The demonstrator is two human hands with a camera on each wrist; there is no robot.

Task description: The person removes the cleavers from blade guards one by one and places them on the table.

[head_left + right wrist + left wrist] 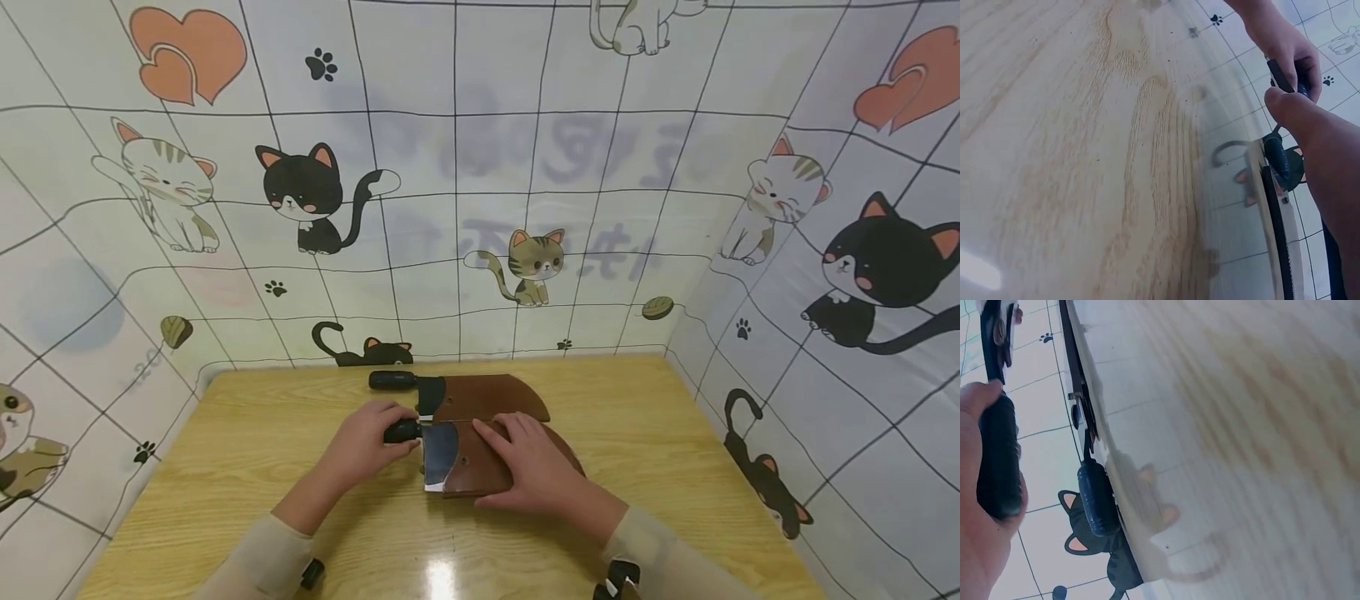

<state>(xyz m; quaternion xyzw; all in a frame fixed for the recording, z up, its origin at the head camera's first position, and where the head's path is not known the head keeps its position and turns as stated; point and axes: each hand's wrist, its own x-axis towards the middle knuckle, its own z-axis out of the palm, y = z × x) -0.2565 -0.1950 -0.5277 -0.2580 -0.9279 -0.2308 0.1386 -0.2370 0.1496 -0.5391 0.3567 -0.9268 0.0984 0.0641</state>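
Note:
Two broad knives in brown leather sheaths lie side by side in the head view, handles to the left. My left hand (363, 443) grips the black handle (402, 431) of the nearer knife; the left wrist view shows this handle (1000, 456) across the palm, raised off the table. My right hand (536, 471) holds the brown sheath (480, 473) of that knife, thumb at its near edge and fingers over its top. A dark bluish panel covers the blade near the handle. Just beyond, the second knife's sheath (487, 397) and black handle (392, 381) are untouched.
Both knives are over a light wooden table (247, 433). A white cloth (495, 167) with cat and grid prints stands behind and at both sides. Glare shows on the table's near part.

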